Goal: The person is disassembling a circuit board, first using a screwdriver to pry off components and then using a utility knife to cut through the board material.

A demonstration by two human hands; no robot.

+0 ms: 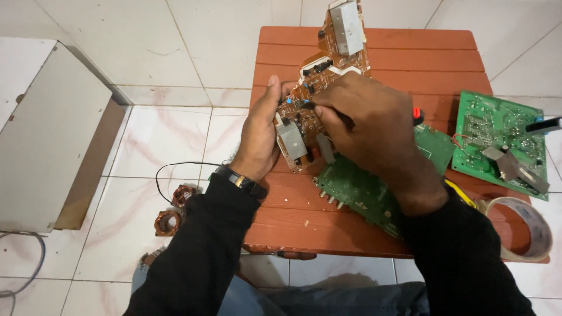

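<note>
Brown board [319,88] gripped at its left edge by left hand [257,137], held tilted over red table [293,216]. Right hand [369,126] clenched round thin dark tool [336,114], tip set on board between hands. Green board [363,187] lain under right wrist; second green board [500,140] well right of it. Tape roll [527,225] seen by right forearm. Copper coils [175,208] left on floor beside left forearm. No containers seen.

Single head-worn view, aimed steeply down and slightly forward from just above the seated person. Small red wooden table [374,58] is framed centre-right at close range; white tiled floor [175,140] fills left and far edges. Sleeves enter from the near edge.
</note>
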